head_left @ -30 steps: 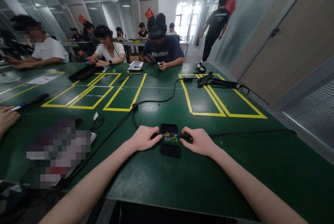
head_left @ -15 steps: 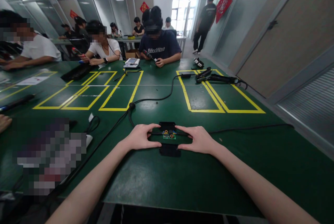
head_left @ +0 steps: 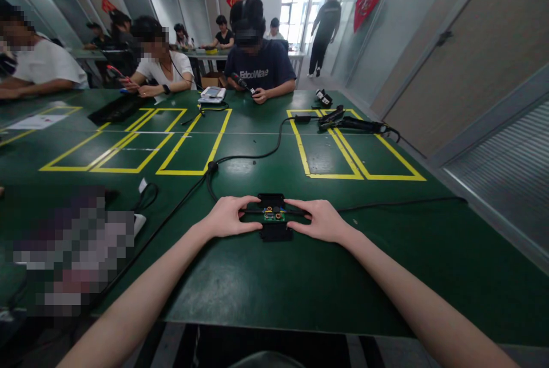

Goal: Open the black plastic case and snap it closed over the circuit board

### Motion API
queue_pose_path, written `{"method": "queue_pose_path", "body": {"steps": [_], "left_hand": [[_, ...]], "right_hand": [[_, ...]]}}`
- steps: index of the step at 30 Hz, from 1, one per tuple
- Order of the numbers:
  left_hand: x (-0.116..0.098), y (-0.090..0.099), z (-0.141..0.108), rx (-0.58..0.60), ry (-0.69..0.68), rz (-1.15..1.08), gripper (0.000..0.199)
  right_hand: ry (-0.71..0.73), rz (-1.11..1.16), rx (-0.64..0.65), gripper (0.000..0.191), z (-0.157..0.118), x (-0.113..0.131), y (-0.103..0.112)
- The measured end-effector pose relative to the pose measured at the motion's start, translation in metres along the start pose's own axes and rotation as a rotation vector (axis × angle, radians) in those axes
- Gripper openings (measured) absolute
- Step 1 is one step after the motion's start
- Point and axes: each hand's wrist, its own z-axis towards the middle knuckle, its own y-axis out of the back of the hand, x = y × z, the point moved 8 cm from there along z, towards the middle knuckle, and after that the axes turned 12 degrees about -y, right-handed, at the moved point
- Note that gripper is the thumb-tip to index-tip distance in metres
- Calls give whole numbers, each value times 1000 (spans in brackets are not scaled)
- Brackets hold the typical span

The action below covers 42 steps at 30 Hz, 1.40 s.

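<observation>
A small green circuit board with copper-coloured ring coils lies in front of me, cables running to it from both sides. Beyond it stands one black plastic case half, and nearer to me is the other black case half. My left hand grips the left ends of both halves, index finger on the far one and thumb on the near one. At the right ends, my right hand does the same. Both palms are beside the board, with the cable passing between finger and thumb.
A black cable with a round junction crosses the green table. Yellow tape rectangles mark its far part. Black tool-like items lie at the far right, a white device at the back. Several people sit opposite; one person walks behind.
The near case half has come closer to the board and the far half, with both hands still on the two halves. The view has shifted slightly. The person in the background has walked farther off.
</observation>
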Motion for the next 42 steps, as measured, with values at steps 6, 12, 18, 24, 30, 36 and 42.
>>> {"method": "queue_pose_path", "body": {"steps": [6, 12, 18, 24, 30, 36, 42], "left_hand": [[1, -1, 4, -19, -26, 5, 58], [2, -3, 4, -25, -74, 46, 67], [0, -6, 7, 2, -144, 57, 73], [-1, -5, 6, -25, -121, 42, 72], [10, -1, 8, -85, 3, 74, 32], [16, 5, 9, -110, 43, 171, 50], [9, 3, 8, -131, 57, 49, 54]], "right_hand": [[-2, -16, -26, 59, -2, 1, 2], [-35, -48, -47, 60, -3, 2, 4], [-73, -144, -52, 69, -1, -1, 1], [-98, -67, -65, 64, -1, -9, 4], [-158, -29, -96, 49, 0, -28, 14], [-145, -2, -128, 64, 1, -32, 18], [-147, 210, -155, 69, -2, -31, 23]]}}
